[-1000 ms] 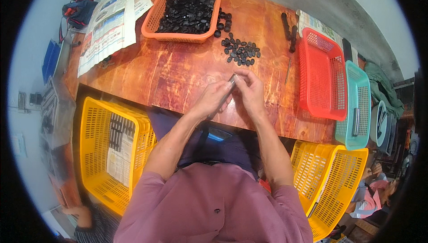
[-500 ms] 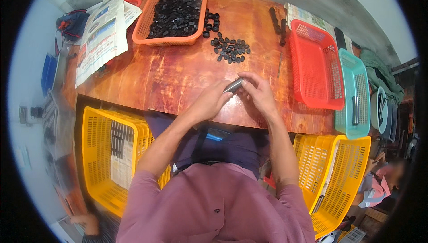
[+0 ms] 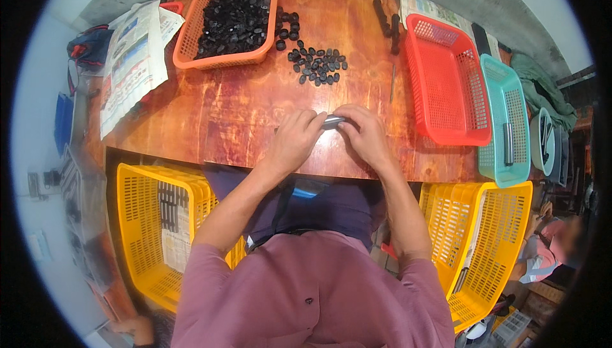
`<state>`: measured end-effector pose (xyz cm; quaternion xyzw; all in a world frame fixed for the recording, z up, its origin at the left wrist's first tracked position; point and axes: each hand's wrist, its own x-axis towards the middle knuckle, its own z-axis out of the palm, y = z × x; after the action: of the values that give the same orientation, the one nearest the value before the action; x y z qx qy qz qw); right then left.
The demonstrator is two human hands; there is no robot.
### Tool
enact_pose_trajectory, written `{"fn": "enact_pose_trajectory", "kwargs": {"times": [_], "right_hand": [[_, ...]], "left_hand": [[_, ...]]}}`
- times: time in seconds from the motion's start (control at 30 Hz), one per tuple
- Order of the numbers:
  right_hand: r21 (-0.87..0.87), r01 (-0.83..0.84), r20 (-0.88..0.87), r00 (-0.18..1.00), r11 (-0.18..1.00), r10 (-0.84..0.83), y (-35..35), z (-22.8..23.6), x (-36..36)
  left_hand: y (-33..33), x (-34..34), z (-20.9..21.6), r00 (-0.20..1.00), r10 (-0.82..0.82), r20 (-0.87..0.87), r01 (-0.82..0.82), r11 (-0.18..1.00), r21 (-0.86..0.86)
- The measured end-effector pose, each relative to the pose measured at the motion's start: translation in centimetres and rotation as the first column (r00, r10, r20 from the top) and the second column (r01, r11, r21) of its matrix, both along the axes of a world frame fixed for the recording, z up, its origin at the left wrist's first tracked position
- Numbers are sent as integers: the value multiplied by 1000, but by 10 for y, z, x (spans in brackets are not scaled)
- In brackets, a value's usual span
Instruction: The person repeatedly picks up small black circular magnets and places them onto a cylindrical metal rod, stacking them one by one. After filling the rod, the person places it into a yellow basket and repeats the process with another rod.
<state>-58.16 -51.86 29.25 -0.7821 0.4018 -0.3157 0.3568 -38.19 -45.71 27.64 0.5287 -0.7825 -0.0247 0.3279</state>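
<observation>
A short dark metallic tube (image 3: 332,122) is held level above the wooden table (image 3: 255,99), between my two hands. My left hand (image 3: 297,137) wraps round its left part, fingers closed over it. The fingers and thumb of my right hand (image 3: 362,130) pinch the right end. Both ends of the tube are largely covered by my fingers. Beyond my hands lies a loose group of small black oval caps (image 3: 317,65). An orange basket (image 3: 180,62) heaped with black plastic pieces (image 3: 234,19) stands farther back on the left.
To the right stand a red basket (image 3: 452,137) and a teal basket (image 3: 488,168) with a dark tube (image 3: 508,144) in it. Black-handled tools (image 3: 386,22) lie behind. Newspapers (image 3: 135,61) cover the left. Yellow crates (image 3: 137,220) flank me; another person (image 3: 545,246) is at far right.
The tube has turned from slanting to nearly level. My left hand has moved over more of it, and its fingers now curl around it. My right hand still grips the other end.
</observation>
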Motion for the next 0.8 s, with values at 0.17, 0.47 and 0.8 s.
{"fn": "enact_pose_trajectory", "kwargs": {"times": [0.17,0.47,0.8], "right_hand": [[-126,22,13,1000,992,-21,10,-7,0],[49,63,55,996,997,-66,7,-10,2],[-159,285,-268,909,945,-319,-35,-19,63]], "left_hand": [[3,0,-4,1000,12,19,-12,1000,-9],[2,3,1,978,-20,206,27,999,-30],[-4,10,3,997,-55,48,53,998,30]]}}
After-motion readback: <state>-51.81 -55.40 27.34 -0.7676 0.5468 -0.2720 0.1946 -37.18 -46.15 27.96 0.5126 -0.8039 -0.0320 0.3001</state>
